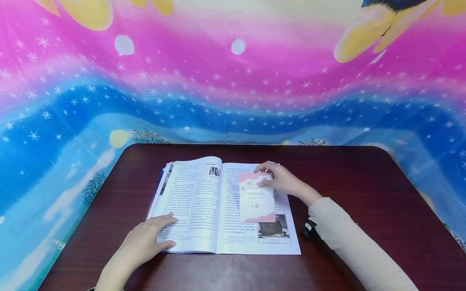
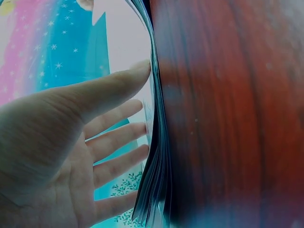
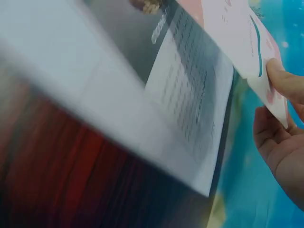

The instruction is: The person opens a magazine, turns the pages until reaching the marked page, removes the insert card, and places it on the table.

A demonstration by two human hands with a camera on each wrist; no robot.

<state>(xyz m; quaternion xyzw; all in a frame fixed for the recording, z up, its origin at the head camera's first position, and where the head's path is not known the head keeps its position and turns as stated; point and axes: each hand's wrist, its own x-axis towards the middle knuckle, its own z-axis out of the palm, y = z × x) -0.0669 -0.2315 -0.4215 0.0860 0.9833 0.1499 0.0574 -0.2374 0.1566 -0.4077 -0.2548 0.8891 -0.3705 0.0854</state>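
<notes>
An open magazine (image 1: 193, 194) lies on the table, its two pages covered in printed text, with a photo low on the right page. My left hand (image 1: 142, 240) rests its straight, spread fingertips on the lower left page. In the left wrist view the thumb (image 2: 114, 85) lies at the magazine's bottom edge. With thumb and fingers my right hand (image 1: 282, 180) pinches a pink and white card (image 1: 256, 204) by its upper right corner. The card overlaps the right page in the head view; the right wrist view shows it raised at an angle over the printing.
The dark reddish wooden table (image 1: 349, 173) extends around the magazine. A colourful cloth (image 1: 233, 109) with snowflakes hangs behind and beside the table. A small black device (image 1: 309, 228) sits at my right wrist, beside the light sleeve (image 1: 349, 238).
</notes>
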